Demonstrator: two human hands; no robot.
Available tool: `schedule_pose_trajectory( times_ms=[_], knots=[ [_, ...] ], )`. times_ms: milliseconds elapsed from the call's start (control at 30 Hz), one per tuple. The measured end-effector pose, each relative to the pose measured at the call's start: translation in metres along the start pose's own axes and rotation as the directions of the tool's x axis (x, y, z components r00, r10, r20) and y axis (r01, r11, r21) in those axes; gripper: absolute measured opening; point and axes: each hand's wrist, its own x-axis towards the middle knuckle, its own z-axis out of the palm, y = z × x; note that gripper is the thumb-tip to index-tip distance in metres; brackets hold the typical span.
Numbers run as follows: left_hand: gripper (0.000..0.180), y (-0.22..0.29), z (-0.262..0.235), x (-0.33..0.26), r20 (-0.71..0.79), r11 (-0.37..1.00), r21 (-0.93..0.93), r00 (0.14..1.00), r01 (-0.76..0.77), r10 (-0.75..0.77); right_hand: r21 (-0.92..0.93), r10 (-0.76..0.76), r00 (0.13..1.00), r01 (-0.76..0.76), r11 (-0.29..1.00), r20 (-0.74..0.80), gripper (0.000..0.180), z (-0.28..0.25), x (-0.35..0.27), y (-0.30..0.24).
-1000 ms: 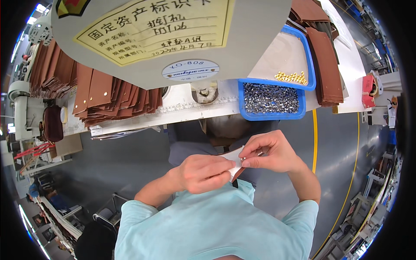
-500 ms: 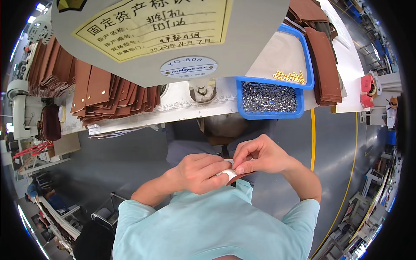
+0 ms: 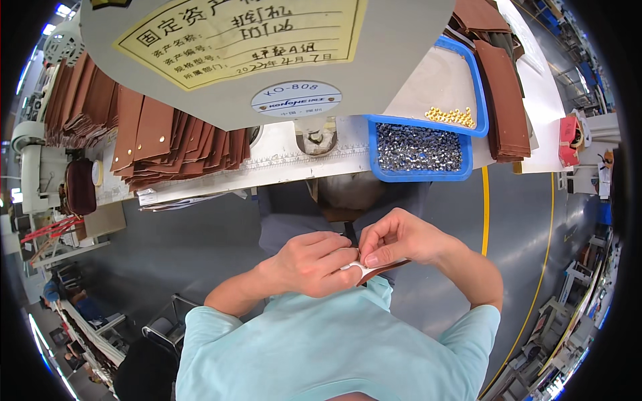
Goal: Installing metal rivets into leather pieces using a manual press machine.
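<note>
A small brown leather strip [image 3: 382, 269] with a pale underside sits between the two hands, held close to the chest just above the light blue shirt [image 3: 334, 341]. Its long axis runs roughly left to right, tilted a little, with the free brown end pointing out to the person's right and slightly up (most of the strip is hidden by fingers). The left hand [image 3: 313, 262] is curled into a loose fist, fingers together and clamped on the strip's pale end. The right hand [image 3: 396, 237] meets it from the other side, thumb and fingers pinched down on the strip, knuckles touching the left hand.

Beyond the hands, the front edge of the white worktable [image 3: 294, 167] runs across the picture. At its right end stands a blue tray [image 3: 420, 175] full of small silver rivets [image 3: 418, 147], and behind it a second blue tray holds a few gold rivets [image 3: 449, 117]. Stacks of brown leather pieces [image 3: 154, 137] crowd the table's left end, and another stack [image 3: 505, 100] lies along the right edge. A grey machine head [image 3: 281, 73] with a yellow label hangs over the table's middle.
</note>
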Motion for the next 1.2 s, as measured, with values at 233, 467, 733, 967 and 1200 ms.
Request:
schedule_pose_trajectory(
  times_ms=[233, 467, 733, 967, 1200],
  knots=[
    [0.028, -0.001, -0.001, -0.001, -0.03, 0.999, 0.042, 1.0, 0.006, -0.004, 0.056, 0.041, 0.995, -0.036, 0.998, -0.089, 0.005, 0.008, -0.002, -0.001],
    [0.022, 0.002, -0.001, -0.005, -0.021, 0.996, 0.048, 0.997, 0.072, -0.071, -0.608, -0.438, 0.886, 0.266, 0.748, -0.15, 0.01, 0.031, -0.016, 0.004],
    [0.025, 0.012, -0.005, 0.0, 0.015, 0.962, -0.11, 0.968, 0.252, -0.252, -0.702, -0.591, 0.805, 0.391, 0.595, -0.052, 0.012, 0.03, -0.021, 0.01],
    [0.021, 0.015, -0.011, 0.009, 0.077, 0.87, -0.292, 0.917, 0.397, -0.393, -0.824, -0.675, 0.738, 0.385, 0.416, 0.004, 0.025, 0.025, -0.021, 0.013],
    [0.026, 0.015, -0.025, 0.016, 0.252, 0.715, -0.314, 0.78, 0.625, -0.572, -0.886, -0.85, 0.504, 0.45, 0.107, 0.153, 0.015, 0.017, 0.0, 0.021]
  ],
)
